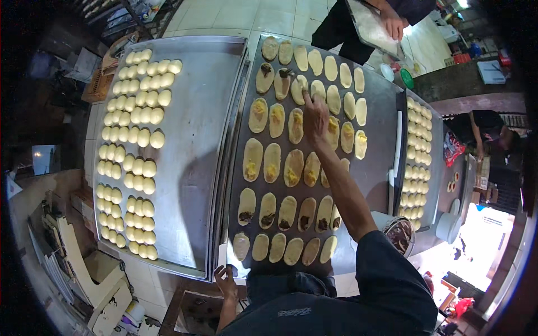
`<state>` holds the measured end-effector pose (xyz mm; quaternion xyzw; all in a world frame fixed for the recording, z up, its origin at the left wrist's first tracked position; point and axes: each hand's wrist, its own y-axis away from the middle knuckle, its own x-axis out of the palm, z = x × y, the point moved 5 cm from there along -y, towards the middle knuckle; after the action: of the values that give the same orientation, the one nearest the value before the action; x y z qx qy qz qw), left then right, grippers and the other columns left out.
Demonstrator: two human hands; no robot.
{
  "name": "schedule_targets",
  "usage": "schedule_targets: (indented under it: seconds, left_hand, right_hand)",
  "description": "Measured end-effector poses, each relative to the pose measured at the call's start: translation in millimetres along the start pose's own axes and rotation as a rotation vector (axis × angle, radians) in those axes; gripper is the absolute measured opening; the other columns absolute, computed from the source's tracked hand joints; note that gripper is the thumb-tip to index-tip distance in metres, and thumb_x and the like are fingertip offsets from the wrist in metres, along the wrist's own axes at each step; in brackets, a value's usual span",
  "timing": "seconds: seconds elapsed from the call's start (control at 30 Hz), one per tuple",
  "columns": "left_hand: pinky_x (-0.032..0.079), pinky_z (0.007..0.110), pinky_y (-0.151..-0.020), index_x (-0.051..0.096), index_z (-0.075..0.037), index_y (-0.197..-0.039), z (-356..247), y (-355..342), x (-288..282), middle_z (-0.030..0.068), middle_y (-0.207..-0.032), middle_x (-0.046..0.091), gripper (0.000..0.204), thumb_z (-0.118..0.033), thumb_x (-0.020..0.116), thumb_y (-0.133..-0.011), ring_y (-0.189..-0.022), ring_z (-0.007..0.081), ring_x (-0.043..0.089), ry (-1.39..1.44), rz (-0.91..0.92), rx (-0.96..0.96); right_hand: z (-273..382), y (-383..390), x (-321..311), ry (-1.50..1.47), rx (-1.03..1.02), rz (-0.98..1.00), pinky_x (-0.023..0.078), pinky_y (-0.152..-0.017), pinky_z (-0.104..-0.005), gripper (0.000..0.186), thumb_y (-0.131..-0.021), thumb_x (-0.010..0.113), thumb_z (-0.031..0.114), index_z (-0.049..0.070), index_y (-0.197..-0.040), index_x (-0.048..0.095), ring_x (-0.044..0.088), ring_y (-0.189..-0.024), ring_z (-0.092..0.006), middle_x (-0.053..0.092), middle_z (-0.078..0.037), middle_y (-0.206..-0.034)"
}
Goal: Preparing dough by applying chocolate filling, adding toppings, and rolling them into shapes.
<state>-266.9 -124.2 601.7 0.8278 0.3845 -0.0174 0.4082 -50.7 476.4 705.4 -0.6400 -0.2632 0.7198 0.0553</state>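
Note:
My right hand [316, 119] reaches over a dark metal table [255, 193] covered with rows of flattened dough ovals. Its fingers are bent together and point down at a plain dough oval [298, 89] in the second row from the far end; anything between the fingertips is hidden. Just left of it, a dough oval [282, 84] carries a dab of dark filling. Nearer ovals hold yellow filling [277, 114], and a closer row has dark filling [268, 218]. My left hand [226, 283] is low at the table's near left corner, fingers apart and loosely bent, with nothing visible in it.
A large metal tray [196, 84] with dough balls lies left. At right are white rods [398, 143], a second tray of dough balls [419, 151] and a bucket of dark filling [399, 232]. One person holds a tray [372, 27] beyond the table; another person [487, 126] stands far right.

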Motion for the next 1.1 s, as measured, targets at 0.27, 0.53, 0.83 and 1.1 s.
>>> schedule_targets:
  seconds: [0.27,0.53,0.83,1.1]
  left_hand:
    - [0.049,0.033,-0.071,0.048,-0.006,-0.115,-5,-1,1,0.0123,-0.098,0.054,0.038,-0.020,0.070,-0.087,-0.082,0.0230,0.055,0.056,-0.014,0.057]
    - [0.039,0.042,-0.088,0.045,-0.002,-0.110,6,12,5,0.0174,-0.106,0.045,0.043,-0.033,0.065,-0.088,-0.096,0.0297,0.044,-0.395,-0.302,0.204]
    - [0.047,0.026,-0.074,0.055,-0.002,-0.105,-138,140,156,0.0058,-0.094,0.060,0.014,-0.012,0.051,-0.095,-0.081,0.0147,0.057,0.024,0.613,0.500]
    - [0.048,0.027,-0.085,0.048,-0.004,-0.130,-92,271,289,0.0082,-0.117,0.059,0.035,-0.015,0.045,-0.096,-0.099,0.0174,0.061,-0.055,1.232,0.205]
  right_hand:
    - [13,-9,-111,0.042,-0.123,-0.166,0.042,-0.061,-0.0335,0.033,-0.084,0.052,0.004,0.008,-0.117,0.058,0.053,-0.070,-0.0241,0.055,-0.009,-0.082]
    - [-45,83,-245,-1.152,0.661,0.106,0.039,-0.059,-0.0250,0.031,-0.097,0.046,0.013,0.004,-0.124,0.057,0.043,-0.065,-0.0097,0.063,-0.002,-0.095]
    - [-181,329,-441,-0.515,0.912,0.375,0.041,-0.060,-0.0264,0.025,-0.094,0.051,0.013,0.004,-0.114,0.064,0.052,-0.064,-0.0144,0.069,-0.004,-0.102]
    - [-206,398,-382,-0.176,0.240,0.947,0.048,-0.068,-0.0430,0.018,-0.085,0.052,0.013,0.000,-0.093,0.063,0.062,-0.072,-0.0314,0.067,-0.014,-0.087]
